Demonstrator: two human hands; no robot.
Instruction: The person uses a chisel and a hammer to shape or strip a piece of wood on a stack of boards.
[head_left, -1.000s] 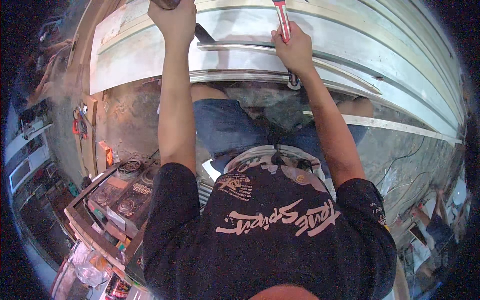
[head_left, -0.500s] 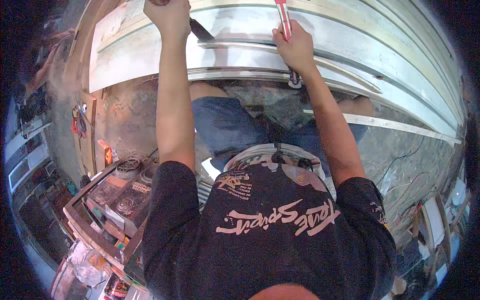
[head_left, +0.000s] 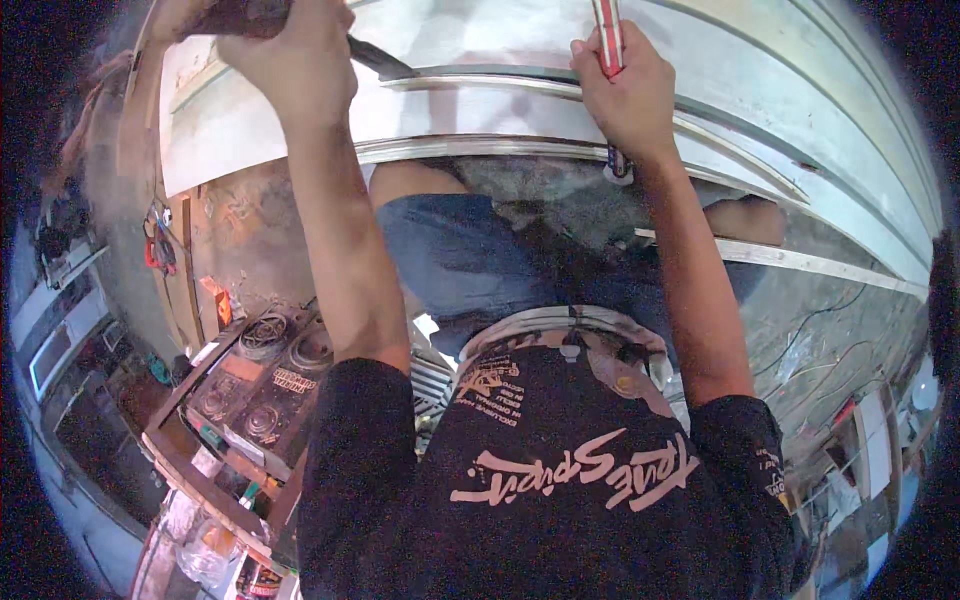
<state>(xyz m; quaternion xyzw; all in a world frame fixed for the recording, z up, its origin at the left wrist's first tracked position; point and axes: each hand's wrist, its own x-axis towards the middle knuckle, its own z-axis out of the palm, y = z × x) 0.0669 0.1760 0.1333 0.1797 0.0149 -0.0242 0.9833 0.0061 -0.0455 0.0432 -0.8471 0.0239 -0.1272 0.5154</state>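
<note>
My left hand (head_left: 300, 70) is closed around a tool with a brown body and a dark flat blade (head_left: 378, 60). The blade's tip lies at the left end of a thin light strip (head_left: 480, 84) on the white panel (head_left: 230, 140). My right hand (head_left: 630, 100) grips a slim tool with a red-and-white upper part (head_left: 609, 40); its exact kind cannot be told. A dark lower end with a pale tip shows below that fist. The right fist is over the strip's right part. Both hands hide much of what they hold.
Long pale boards (head_left: 800, 70) run across the far side. A narrow pale batten (head_left: 800, 254) lies at the right. Left of me stands a wooden tray-like box (head_left: 190, 450) with a dusty speaker-like unit (head_left: 262, 385). Red-handled pliers (head_left: 158, 252) hang near a wooden post (head_left: 182, 270).
My left hand has moved slightly left and nearer, turning the brown-bodied tool into fuller view. The right hand has shifted right and a little nearer with its tool. The whole view has moved somewhat.
</note>
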